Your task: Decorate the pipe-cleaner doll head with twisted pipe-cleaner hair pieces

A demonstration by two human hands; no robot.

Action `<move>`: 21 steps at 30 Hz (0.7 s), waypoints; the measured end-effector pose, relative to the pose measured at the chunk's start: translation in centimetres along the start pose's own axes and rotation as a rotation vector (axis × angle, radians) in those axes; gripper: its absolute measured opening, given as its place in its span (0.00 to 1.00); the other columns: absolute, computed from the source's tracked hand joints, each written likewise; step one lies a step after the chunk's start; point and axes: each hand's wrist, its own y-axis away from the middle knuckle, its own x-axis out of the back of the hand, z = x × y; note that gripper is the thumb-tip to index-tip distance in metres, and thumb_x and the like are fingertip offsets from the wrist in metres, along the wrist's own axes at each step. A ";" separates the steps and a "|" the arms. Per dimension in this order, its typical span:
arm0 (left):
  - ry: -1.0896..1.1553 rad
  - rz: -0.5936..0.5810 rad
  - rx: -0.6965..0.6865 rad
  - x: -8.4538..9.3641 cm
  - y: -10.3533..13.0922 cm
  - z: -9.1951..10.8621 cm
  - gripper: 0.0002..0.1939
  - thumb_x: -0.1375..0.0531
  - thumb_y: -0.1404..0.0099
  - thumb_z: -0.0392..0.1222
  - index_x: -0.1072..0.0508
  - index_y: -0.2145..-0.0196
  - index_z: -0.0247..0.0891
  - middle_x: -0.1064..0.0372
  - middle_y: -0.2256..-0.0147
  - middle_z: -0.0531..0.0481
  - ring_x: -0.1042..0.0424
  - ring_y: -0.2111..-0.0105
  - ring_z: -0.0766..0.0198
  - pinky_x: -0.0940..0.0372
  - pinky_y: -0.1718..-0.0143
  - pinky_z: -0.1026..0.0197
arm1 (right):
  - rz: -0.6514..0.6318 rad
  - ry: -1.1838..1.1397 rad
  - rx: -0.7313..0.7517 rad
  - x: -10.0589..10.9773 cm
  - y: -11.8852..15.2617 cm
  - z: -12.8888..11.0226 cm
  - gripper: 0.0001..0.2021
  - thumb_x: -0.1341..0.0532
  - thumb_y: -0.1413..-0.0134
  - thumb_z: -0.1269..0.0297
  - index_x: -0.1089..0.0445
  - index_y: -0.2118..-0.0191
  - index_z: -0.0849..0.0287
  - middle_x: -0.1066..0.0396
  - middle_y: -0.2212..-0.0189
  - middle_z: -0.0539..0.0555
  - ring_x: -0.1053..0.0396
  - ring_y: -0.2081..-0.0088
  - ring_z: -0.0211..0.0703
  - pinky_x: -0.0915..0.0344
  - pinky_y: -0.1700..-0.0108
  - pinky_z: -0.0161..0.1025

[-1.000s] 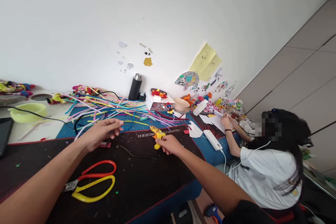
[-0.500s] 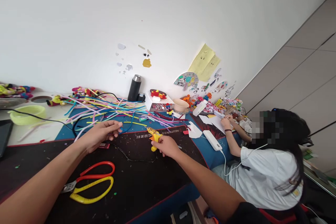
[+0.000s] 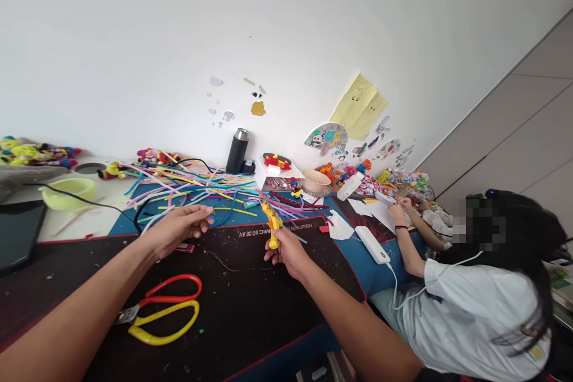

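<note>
My right hand [image 3: 289,253] is wrapped round the grip of a yellow glue gun [image 3: 272,221], whose nozzle points up and away toward the wall. A dark cord [image 3: 224,264] trails from beneath it across the mat. To the left, my left hand [image 3: 190,224] pinches a bent blue pipe cleaner [image 3: 230,212] at the fingertips, a short gap from the glue gun. Below both hands lie scissors [image 3: 165,322] with one red and one yellow handle, their blades partly hidden by my left forearm. Many coloured pipe cleaners [image 3: 179,182] are piled behind my left hand.
A black thermos [image 3: 237,152] stands by the wall, beside a small white box [image 3: 273,179] and a round bowl [image 3: 317,182]. At right, a co-worker [image 3: 483,292] works near a white power strip [image 3: 373,245]. A yellow-green coil [image 3: 69,193] lies at far left.
My right hand has turned the glue gun from pointing up-left to pointing more upright. My left hand keeps its pinch on the blue pipe cleaner. The whole view has shifted slightly.
</note>
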 end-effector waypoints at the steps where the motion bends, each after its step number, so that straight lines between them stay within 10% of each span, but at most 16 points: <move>1: 0.020 0.010 0.006 0.0 0.0 0.0 0.24 0.18 0.58 0.57 0.19 0.75 0.36 0.25 0.74 0.47 0.31 0.75 0.65 0.37 0.77 0.66 | -0.017 -0.058 0.000 -0.4 -0.2 -0.1 0.19 0.35 0.43 0.46 0.36 0.58 0.55 0.25 0.71 0.47 0.25 0.77 0.37 0.40 0.79 0.30; 21: 0.256 0.160 0.077 0.8 -0.7 -0.6 0.16 0.21 0.46 0.46 0.22 0.71 0.36 0.24 0.73 0.48 0.30 0.75 0.65 0.37 0.77 0.67 | -0.542 -0.508 -0.018 -6.2 -4.6 -5.5 0.15 0.30 0.42 0.52 0.31 0.62 0.57 0.33 0.79 0.43 0.35 0.83 0.34 0.45 0.82 0.31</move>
